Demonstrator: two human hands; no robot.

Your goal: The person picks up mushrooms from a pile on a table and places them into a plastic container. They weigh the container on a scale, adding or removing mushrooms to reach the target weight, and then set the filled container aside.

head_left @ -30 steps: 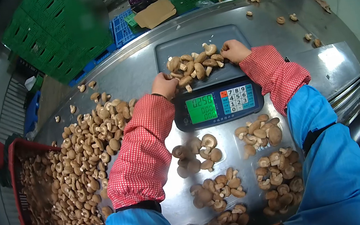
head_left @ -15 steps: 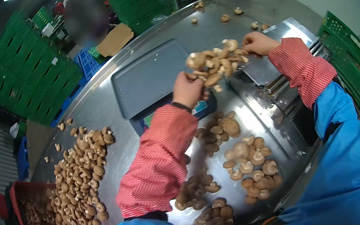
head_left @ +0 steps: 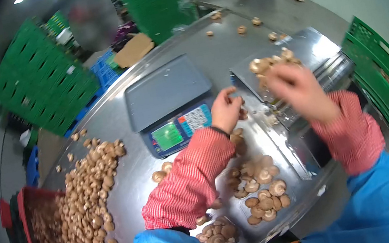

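A small heap of brown mushrooms (head_left: 275, 61) lies on the metal plate of the machine (head_left: 321, 44) at the right. My right hand (head_left: 301, 92), blurred by motion, is just in front of that heap; whether its fingers touch or grip a mushroom is hidden. My left hand (head_left: 228, 110) is right of the scale's keypad, its fingers curled around something I cannot make out. The scale (head_left: 168, 92) has a bare grey pan and a lit green display. Grouped mushrooms (head_left: 266, 205) sit below my hands on the steel table (head_left: 136, 173).
A large pile of mushrooms (head_left: 87, 208) spills from a red basket (head_left: 30, 239) at the left. Green crates (head_left: 41, 75) are stacked at the back left, and another green crate (head_left: 388, 82) stands at the right. Part of a person stands in the back.
The cluster of mushrooms held between both hands is now on the machine's plate. My hands have moved apart from it and lower, and the scale's display has come into view.
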